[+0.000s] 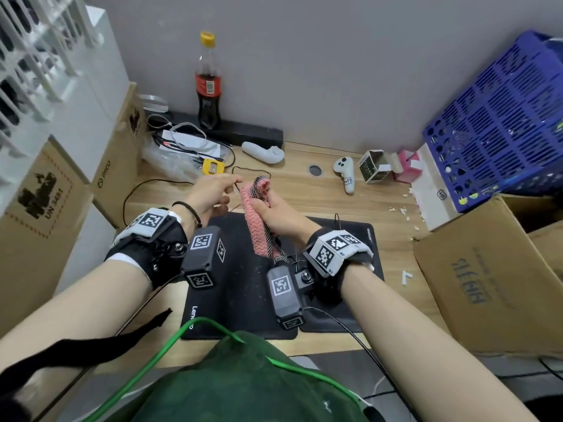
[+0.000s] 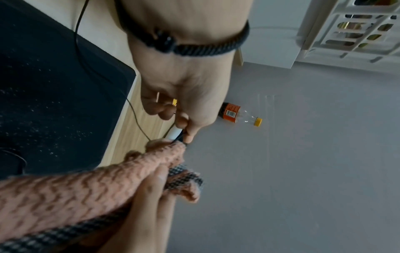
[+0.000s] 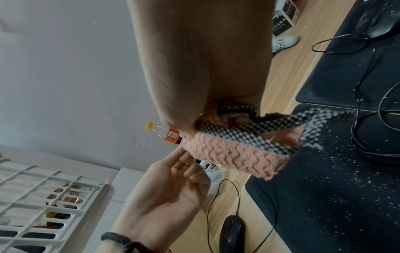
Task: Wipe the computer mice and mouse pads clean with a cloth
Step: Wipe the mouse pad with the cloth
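Note:
My right hand (image 1: pixel 268 205) grips a bunched pink cloth (image 1: pixel 259 220) with a black-and-white checked edge, held up above two black mouse pads. White dust speckles the left pad (image 1: pixel 240 287) and the right pad (image 1: pixel 362 239). My left hand (image 1: pixel 234 182) pinches a small white stick (image 2: pixel 175 133) between thumb and forefinger, right at the cloth's (image 2: pixel 86 188) upper tip. In the right wrist view a black wired mouse (image 3: pixel 232 234) lies on the desk left of the pads, and a second mouse (image 3: pixel 381 20) sits on the far pad. Both mice are hidden in the head view.
A cola bottle (image 1: pixel 208 83) stands at the back wall beside a tangle of cables (image 1: pixel 189 147). Two white controllers (image 1: pixel 263 152) (image 1: pixel 345 173) and a small open box (image 1: pixel 374 167) lie behind the pads. A blue crate (image 1: pixel 502 117) and cardboard boxes (image 1: pixel 487 284) crowd the right; more boxes (image 1: pixel 39 208) stand left.

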`<state>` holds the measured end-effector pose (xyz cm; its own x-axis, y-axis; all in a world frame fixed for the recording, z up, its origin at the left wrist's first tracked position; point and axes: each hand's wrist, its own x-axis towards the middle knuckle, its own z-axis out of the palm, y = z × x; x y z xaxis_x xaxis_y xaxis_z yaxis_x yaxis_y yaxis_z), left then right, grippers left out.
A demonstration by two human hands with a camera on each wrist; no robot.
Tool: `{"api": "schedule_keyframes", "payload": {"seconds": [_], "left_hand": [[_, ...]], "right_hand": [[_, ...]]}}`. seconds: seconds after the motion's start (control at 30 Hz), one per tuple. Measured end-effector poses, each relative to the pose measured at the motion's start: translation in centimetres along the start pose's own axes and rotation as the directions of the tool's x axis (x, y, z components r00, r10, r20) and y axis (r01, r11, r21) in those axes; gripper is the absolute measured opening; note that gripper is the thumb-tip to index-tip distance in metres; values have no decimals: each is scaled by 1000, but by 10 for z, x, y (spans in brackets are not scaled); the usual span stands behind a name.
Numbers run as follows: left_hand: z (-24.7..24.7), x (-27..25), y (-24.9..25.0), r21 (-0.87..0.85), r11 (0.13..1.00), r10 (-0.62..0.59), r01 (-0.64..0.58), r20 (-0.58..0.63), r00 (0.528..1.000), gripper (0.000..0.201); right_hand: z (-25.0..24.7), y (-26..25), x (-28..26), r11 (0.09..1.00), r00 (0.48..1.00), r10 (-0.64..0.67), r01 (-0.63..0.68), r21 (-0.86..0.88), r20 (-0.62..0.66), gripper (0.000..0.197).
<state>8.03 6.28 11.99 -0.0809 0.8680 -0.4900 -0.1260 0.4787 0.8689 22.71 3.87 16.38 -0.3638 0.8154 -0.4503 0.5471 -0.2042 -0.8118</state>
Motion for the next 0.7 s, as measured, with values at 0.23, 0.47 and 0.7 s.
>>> {"api": "schedule_keyframes", "payload": {"seconds": [0.23, 0.47, 0.7], "left_hand": [[-11, 8, 5, -7, 995, 96, -99, -176, 980, 22], [-20, 8, 0, -33, 980, 174, -196, -338, 925, 24], [-13, -17, -19, -30, 999, -29, 37, 238, 971, 20]], "right_hand": [[-9, 7, 6, 1000, 999, 9, -9, -14, 36, 43], [-6, 15, 12, 999, 999, -37, 37, -12, 21, 45], [11, 17, 33, 975, 1000, 22, -20, 220, -5, 40]]}}
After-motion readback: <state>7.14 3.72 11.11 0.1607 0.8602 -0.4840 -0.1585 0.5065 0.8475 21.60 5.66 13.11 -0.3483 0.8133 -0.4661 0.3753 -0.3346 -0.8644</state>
